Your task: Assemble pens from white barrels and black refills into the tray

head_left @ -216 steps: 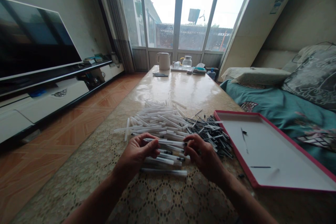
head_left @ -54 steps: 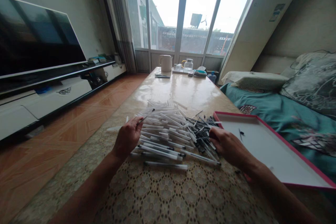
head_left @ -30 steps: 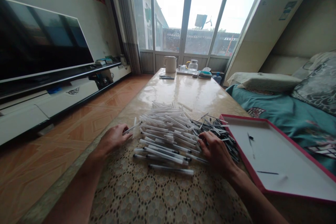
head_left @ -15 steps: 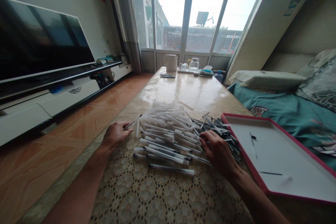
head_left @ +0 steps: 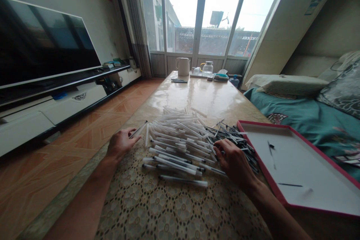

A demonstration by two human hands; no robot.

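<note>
My left hand is closed at the left of the pile, pinching a slim clear pen whose dark tip points up and away. My right hand rests against the pile's right side with its fingers curled; whatever they hold is hidden by the hand. Between the hands lies a heap of translucent white pen barrels. In front of it are several pens with dark ends, laid roughly side by side. Dark pen refills are heaped just beyond my right hand.
A shallow red-rimmed box lid lies on the right, holding a few loose pen parts. The patterned table stretches toward the window. At its far end stand a beige kettle, a glass jug and a tissue pack.
My left hand has shifted slightly left with the pen, away from the pile. The right hand stays almost where it was.
</note>
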